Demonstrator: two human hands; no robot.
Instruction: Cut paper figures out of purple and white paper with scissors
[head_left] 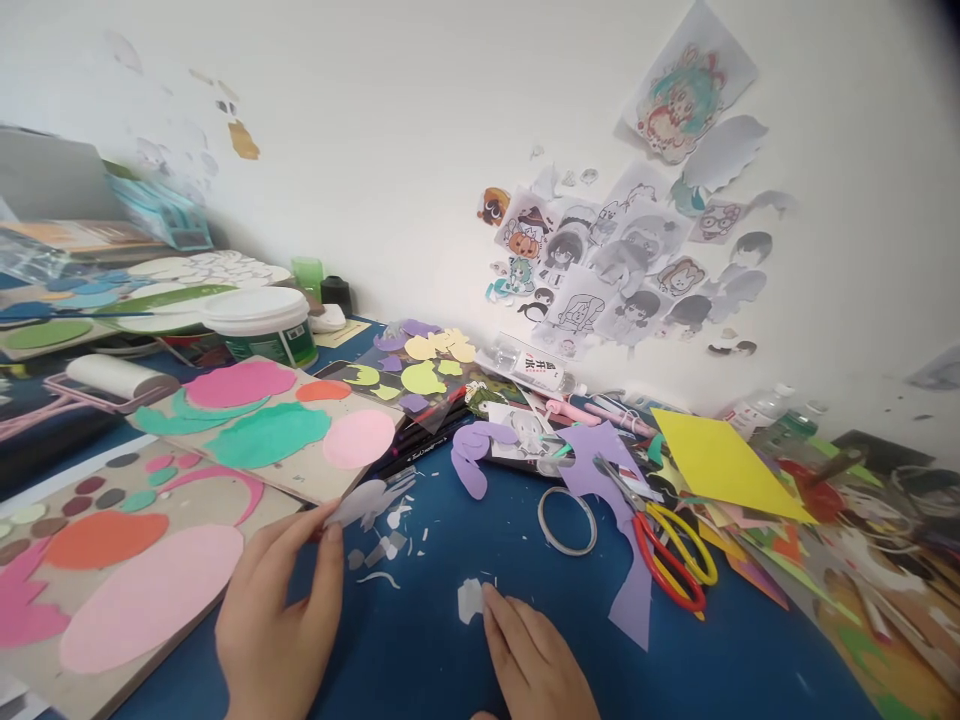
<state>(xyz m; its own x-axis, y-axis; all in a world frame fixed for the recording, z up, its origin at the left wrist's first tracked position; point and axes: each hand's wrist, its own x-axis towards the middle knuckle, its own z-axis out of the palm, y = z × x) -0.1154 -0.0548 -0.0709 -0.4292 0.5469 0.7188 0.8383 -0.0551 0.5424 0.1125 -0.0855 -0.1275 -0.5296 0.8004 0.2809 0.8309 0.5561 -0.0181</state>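
My left hand [274, 620] pinches a small white paper cutout [361, 502] between thumb and fingers, just above the blue table [420, 660]. My right hand [536, 655] rests lower right of it, its fingertip touching a small white paper scrap [471, 598] lying on the table. Several tiny white paper trimmings [386, 548] are scattered between the two hands.
Cardboard sheets with pink, green and orange paper shapes [150, 590] lie at left. Scissors with red and yellow handles [667, 550], a tape ring [567, 520], purple paper [630, 590] and a yellow sheet [716, 460] sit at right. A white tub [259, 322] and a glue bottle [536, 370] stand behind.
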